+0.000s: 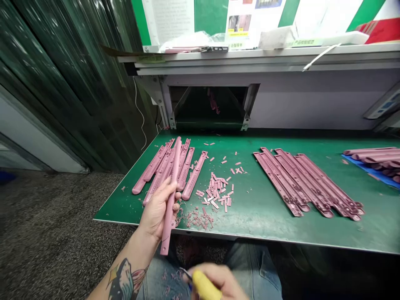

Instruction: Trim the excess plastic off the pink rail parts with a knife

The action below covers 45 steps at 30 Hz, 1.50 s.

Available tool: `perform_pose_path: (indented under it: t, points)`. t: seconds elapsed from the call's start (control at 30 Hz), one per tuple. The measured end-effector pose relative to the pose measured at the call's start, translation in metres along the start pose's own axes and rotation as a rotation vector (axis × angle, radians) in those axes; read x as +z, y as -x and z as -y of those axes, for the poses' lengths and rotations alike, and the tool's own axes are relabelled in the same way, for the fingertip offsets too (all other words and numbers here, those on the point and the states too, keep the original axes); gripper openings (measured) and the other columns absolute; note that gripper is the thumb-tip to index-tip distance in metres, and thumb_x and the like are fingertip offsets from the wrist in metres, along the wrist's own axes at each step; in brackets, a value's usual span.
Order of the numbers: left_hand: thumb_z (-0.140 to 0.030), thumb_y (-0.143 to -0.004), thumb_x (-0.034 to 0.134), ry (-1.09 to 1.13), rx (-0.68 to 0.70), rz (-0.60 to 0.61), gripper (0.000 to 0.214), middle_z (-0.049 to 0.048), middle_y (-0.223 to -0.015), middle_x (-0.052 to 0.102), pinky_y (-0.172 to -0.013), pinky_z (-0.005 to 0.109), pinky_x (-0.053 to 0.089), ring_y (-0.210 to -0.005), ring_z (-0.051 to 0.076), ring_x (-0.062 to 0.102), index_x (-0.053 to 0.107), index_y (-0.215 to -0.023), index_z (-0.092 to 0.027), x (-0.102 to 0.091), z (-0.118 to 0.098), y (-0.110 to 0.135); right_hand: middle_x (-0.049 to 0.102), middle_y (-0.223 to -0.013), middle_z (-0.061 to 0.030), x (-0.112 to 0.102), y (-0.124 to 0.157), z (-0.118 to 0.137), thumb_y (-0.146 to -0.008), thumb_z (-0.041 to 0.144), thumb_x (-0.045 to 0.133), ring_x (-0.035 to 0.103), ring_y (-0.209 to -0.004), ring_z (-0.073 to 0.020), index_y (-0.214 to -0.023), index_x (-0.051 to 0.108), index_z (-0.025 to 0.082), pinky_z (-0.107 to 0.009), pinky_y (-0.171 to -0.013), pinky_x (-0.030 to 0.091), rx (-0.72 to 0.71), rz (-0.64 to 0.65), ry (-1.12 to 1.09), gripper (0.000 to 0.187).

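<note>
While clamped on a pink plastic bar (168, 233), left hand (158, 210) fully closed, grip firm and steady. Right hand (218, 283) curled shut round a yellow-handled deburring tool (204, 285), blurred.

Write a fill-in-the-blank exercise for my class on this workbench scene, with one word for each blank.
1. The left hand grips a long plastic bar coloured ____.
2. The right hand, held low over the lap, grips a tool handle coloured ____.
3. The tattoo is on the ____ forearm.
4. The bench top under the pink offcuts is ____.

Missing words: pink, yellow, left, green.
</note>
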State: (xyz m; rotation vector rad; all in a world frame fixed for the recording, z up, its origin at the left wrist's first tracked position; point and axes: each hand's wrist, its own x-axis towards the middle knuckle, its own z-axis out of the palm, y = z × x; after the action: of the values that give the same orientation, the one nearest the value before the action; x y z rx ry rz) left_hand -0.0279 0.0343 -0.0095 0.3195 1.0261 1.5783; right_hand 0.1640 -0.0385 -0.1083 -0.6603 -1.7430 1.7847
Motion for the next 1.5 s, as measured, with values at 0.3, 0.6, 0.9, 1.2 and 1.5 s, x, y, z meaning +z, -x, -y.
perform_pose_path:
  t: [0.3,0.6,0.9,1.2,1.5]
  points:
    - [-0.013,-0.075,0.071,-0.338,-0.065,0.083,0.044,-0.0007,-0.079,0.058,-0.034,0.013,0.044,-0.053,0.006,0.056,0.063,-0.118,-0.021,0.022,0.009,-0.004,0.068,-0.086,-0.0065,-0.047,-0.042,0.069,-0.087,0.031,0.062,0.06,-0.074,-0.0173,-0.106,0.068,0.021,-0.029,-0.069,0.045,-0.35,-0.159,0.768,0.022]
    - [-0.031,-0.092,0.052,-0.538,0.092,0.096,0.04,0.002,-0.087,0.061,-0.059,0.023,0.053,-0.066,0.009,0.061,0.048,-0.13,-0.019,0.056,0.056,-0.021,0.065,-0.086,-0.0052,-0.06,-0.05,0.058,-0.083,0.039,0.066,0.061,-0.07,-0.0155,-0.116,0.058,0.018,-0.025,-0.059,0.05,-0.205,-0.503,0.328,0.04]
    - [-0.032,-0.089,0.058,-1.022,0.293,0.085,0.037,0.0106,-0.126,0.055,-0.087,0.046,0.05,-0.106,0.024,0.058,0.054,-0.123,-0.018,0.08,0.04,-0.123,0.067,-0.081,-0.0093,-0.198,-0.001,0.075,-0.081,0.045,0.058,0.062,-0.073,-0.0248,-0.085,0.065,0.018,-0.031,-0.061,0.043,0.282,-0.8,0.977,0.027]
    - [-0.04,-0.092,0.051,-0.891,0.055,0.228,0.037,0.0062,-0.1,0.061,-0.06,0.03,0.053,-0.073,0.014,0.061,0.053,-0.121,-0.017,0.08,-0.002,-0.091,0.06,-0.101,-0.0066,-0.167,0.013,0.094,-0.092,0.022,0.043,0.058,-0.094,-0.0187,-0.11,0.062,0.023,-0.032,-0.083,0.045,-0.096,-0.648,0.824,0.026]
    - [-0.037,-0.081,0.065,-0.415,-0.29,0.216,0.032,-0.0004,-0.076,0.063,-0.027,0.014,0.035,-0.032,0.002,0.042,0.055,-0.106,-0.02,0.014,0.036,0.058,0.064,-0.084,-0.0043,-0.104,-0.035,0.096,-0.088,0.027,0.061,0.058,-0.071,-0.013,-0.111,0.066,0.019,-0.024,-0.065,0.046,-0.448,-0.542,0.777,0.025]
